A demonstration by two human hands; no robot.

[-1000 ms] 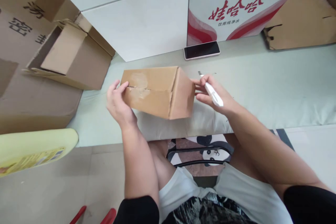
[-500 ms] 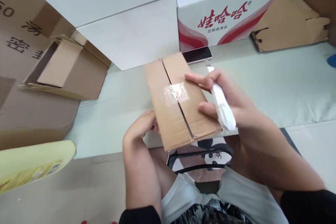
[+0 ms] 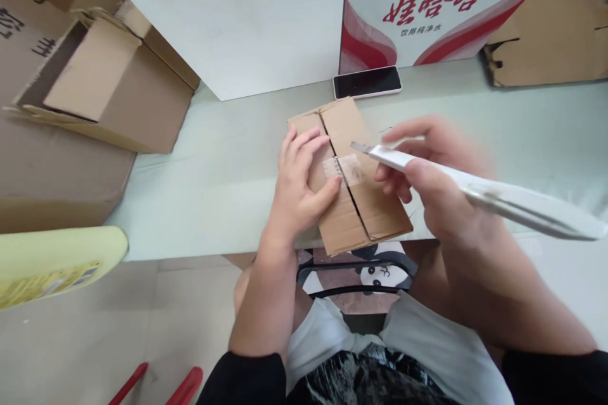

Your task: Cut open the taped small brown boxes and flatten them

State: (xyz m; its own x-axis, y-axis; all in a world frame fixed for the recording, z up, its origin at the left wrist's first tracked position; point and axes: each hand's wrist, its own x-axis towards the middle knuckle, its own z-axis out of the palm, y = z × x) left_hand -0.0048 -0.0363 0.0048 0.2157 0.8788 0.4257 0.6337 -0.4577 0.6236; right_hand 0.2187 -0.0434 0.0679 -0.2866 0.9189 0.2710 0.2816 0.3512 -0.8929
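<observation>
A small cardboard box [image 3: 384, 202] lies on the green-covered table near its front edge, its two top flaps meeting in a dark seam. A short piece of clear tape [image 3: 350, 169] crosses the middle of that seam. My left hand [image 3: 303, 177] rests flat on the box's left flap, fingers spread, thumb by the tape. In my right hand [image 3: 434, 174] is a white utility knife [image 3: 475, 183], gripped between thumb and fingers. Its blade is out and points left, just above the right flap near the tape. Some right-hand fingers are blurred.
Behind the box lies a phone [image 3: 367, 82], in front of a white and red water carton [image 3: 427, 25]. A large white box [image 3: 247, 31] stands back left. An open cardboard box [image 3: 137, 95] is at left, flattened cardboard [image 3: 546, 38] at right, and a yellow-green object [image 3: 61, 259] at lower left.
The box has come down flat onto the table. My left hand has moved from beneath its side onto the top. My right hand has left the box and turned the knife so its blade points left.
</observation>
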